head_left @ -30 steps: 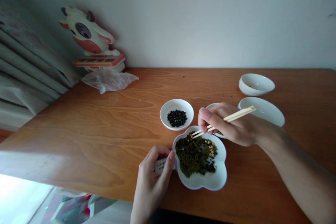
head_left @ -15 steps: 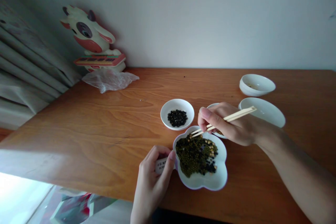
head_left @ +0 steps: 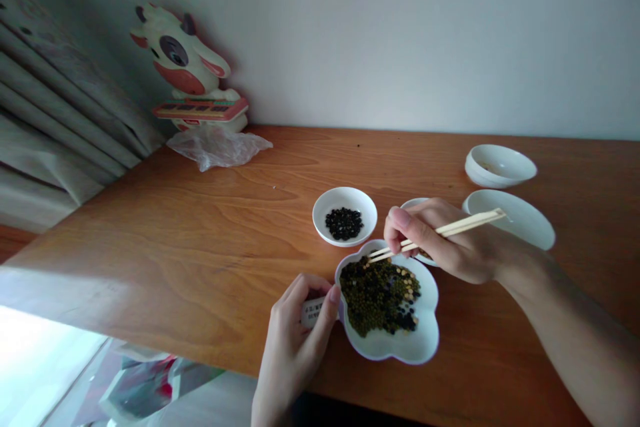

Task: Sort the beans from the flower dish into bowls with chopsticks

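Pinching a pair of chopsticks (head_left: 450,229) in our right hand (head_left: 440,240), we hold the tips nearly together at the near edge of the mixed beans (head_left: 377,297), which fill a scalloped white dish (head_left: 387,348). Our left hand (head_left: 295,340) is curled closed on a small printed card (head_left: 313,312) beside that dish. Black beans (head_left: 343,223) sit in a small round bowl (head_left: 346,197) just beyond, and a white saucer (head_left: 411,202) lies partly hidden beneath our right hand on the worktop (head_left: 200,233).

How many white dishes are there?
5: a flower-shaped dish, a round bowl of black beans, a dish under the right hand, a deep bowl and a shallow dish at far right. More may be hidden.
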Demonstrator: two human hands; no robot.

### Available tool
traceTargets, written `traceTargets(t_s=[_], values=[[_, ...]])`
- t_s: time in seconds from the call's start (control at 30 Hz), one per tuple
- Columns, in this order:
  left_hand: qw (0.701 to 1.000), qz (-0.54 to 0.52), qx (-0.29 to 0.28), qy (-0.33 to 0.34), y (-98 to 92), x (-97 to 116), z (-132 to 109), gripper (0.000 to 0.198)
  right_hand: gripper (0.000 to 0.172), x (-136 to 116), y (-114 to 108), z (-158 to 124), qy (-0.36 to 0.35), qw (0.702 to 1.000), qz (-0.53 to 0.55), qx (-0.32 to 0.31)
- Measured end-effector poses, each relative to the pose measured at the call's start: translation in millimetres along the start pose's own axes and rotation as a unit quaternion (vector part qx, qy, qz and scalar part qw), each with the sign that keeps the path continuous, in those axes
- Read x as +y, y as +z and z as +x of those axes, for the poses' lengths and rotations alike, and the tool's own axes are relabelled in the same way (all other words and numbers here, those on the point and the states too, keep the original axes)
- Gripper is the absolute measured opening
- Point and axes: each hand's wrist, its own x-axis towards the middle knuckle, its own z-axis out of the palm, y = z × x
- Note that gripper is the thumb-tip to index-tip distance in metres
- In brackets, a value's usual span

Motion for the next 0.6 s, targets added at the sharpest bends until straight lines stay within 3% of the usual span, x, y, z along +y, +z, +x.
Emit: traceTargets(t_s=[0.6], values=[[1.0, -0.009, 0.004, 0.002, -0.1, 2, -4, 0.018, 0.053, -15, -12, -7, 0.013, 0.998, -0.057, -0.031]])
